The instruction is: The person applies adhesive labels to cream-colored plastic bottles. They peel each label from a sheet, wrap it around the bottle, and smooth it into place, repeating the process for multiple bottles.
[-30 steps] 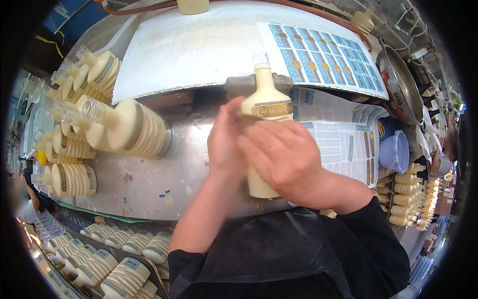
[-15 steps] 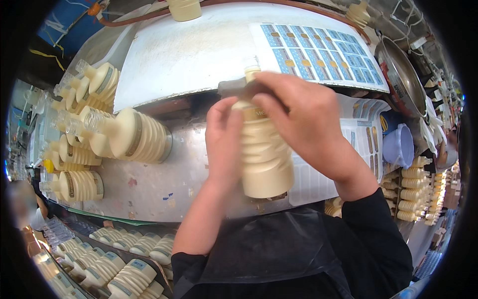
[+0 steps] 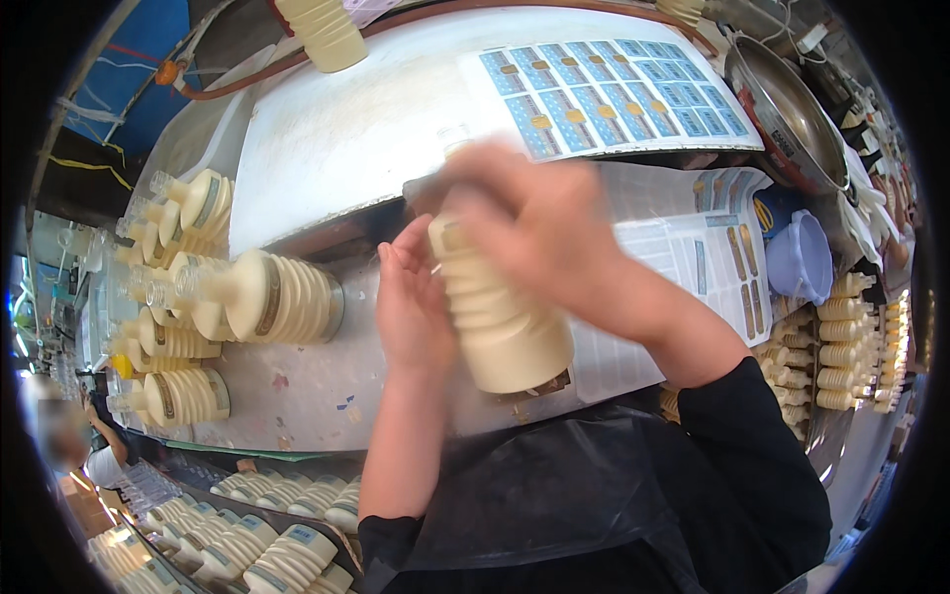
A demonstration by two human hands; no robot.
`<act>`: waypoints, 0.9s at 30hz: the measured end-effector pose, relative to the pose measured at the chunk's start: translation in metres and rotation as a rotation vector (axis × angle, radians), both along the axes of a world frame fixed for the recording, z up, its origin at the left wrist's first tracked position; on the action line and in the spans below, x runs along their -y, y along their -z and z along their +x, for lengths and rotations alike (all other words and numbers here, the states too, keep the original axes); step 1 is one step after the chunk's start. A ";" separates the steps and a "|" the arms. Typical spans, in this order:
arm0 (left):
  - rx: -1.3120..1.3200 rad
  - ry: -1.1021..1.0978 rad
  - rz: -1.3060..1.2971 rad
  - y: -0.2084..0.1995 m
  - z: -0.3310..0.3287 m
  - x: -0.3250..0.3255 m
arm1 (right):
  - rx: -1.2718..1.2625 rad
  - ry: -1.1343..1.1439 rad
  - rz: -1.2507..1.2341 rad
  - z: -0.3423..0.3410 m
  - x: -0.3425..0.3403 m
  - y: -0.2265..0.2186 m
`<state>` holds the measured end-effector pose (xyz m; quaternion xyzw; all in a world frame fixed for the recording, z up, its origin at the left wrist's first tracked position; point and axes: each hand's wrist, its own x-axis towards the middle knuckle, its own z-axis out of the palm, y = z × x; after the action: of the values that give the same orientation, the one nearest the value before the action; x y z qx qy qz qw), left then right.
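Observation:
A cream, ribbed bottle (image 3: pixel 510 342) lies or leans in front of me, its clear neck pointing away from me. My right hand (image 3: pixel 544 223), smeared by motion, is over the bottle's shoulder, closed around a flat grey-brown piece (image 3: pixel 424 188), perhaps a cloth; its kind is unclear. Along the bottle's left side is my left hand (image 3: pixel 411 307), palm toward it and fingers stretched out; whether it touches the bottle I cannot tell. The right hand hides the dark label band near the shoulder.
Several similar bottles (image 3: pixel 297 297) are grouped at left on the metal table (image 3: pixel 317 396). Blue label sheets (image 3: pixel 594 94) lie on a white board (image 3: pixel 356 129); a clear label sheet (image 3: pixel 643 267) is at right. A purple bucket (image 3: pixel 800 259) and metal pan (image 3: pixel 787 99) stand farther right.
The bottle has tilted, its neck end swinging left. My right hand has moved left with the grey-brown piece. My left hand's fingers have straightened beside the bottle. The whole view has shifted slightly.

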<state>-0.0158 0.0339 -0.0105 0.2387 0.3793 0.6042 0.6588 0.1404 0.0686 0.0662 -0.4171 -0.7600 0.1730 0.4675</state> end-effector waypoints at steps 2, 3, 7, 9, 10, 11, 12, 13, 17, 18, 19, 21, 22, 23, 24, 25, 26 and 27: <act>-0.278 -0.056 0.085 -0.006 0.008 0.000 | -0.245 0.140 -0.107 0.008 -0.013 -0.001; -0.373 -0.046 0.113 -0.008 0.011 -0.002 | -0.267 0.158 -0.053 0.010 -0.018 0.010; -0.796 0.022 0.134 -0.020 0.021 -0.016 | -0.100 0.127 -0.234 0.011 -0.007 0.028; -0.919 0.054 0.085 -0.013 0.022 -0.020 | -0.187 0.188 -0.265 0.019 -0.007 0.039; -0.867 0.024 0.118 -0.009 0.022 -0.021 | -0.230 0.222 -0.281 0.025 -0.007 0.046; -0.833 0.024 0.130 -0.008 0.021 -0.020 | -0.242 0.226 -0.264 0.028 -0.008 0.054; -0.798 0.024 0.143 -0.010 0.022 -0.018 | -0.254 0.231 -0.246 0.030 -0.010 0.062; -0.762 0.024 0.157 -0.011 0.022 -0.018 | -0.264 0.236 -0.227 0.034 -0.011 0.066; -0.716 0.008 0.075 -0.013 0.023 -0.019 | -0.403 0.146 -0.321 0.049 -0.015 0.063; -0.729 0.016 0.050 -0.013 0.022 -0.020 | -0.521 0.078 -0.411 0.057 -0.016 0.064; -0.740 0.026 0.026 -0.013 0.022 -0.020 | -0.638 0.011 -0.500 0.063 -0.016 0.066; -0.853 0.068 0.010 -0.016 0.023 -0.024 | -0.692 0.037 -0.723 0.068 -0.014 0.066; -0.909 0.089 -0.003 -0.017 0.024 -0.025 | -0.640 0.031 -0.845 0.068 -0.013 0.064; -0.882 0.080 -0.004 -0.017 0.024 -0.025 | -0.585 0.024 -0.965 0.068 -0.012 0.061; -0.856 0.070 -0.004 -0.017 0.023 -0.024 | -0.422 0.024 -1.068 0.064 -0.013 0.053; -0.828 0.061 -0.003 -0.017 0.024 -0.023 | -0.423 -0.002 -1.042 0.058 -0.014 0.056; -0.830 0.057 0.015 -0.016 0.023 -0.023 | -0.425 -0.027 -1.016 0.053 -0.014 0.061; -0.832 0.054 0.032 -0.014 0.023 -0.024 | -0.426 -0.052 -0.989 0.050 -0.014 0.064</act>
<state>0.0070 0.0574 0.0037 0.4824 0.5973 0.4448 0.4612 0.1904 0.0829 0.0023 -0.5241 -0.4863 0.6027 0.3545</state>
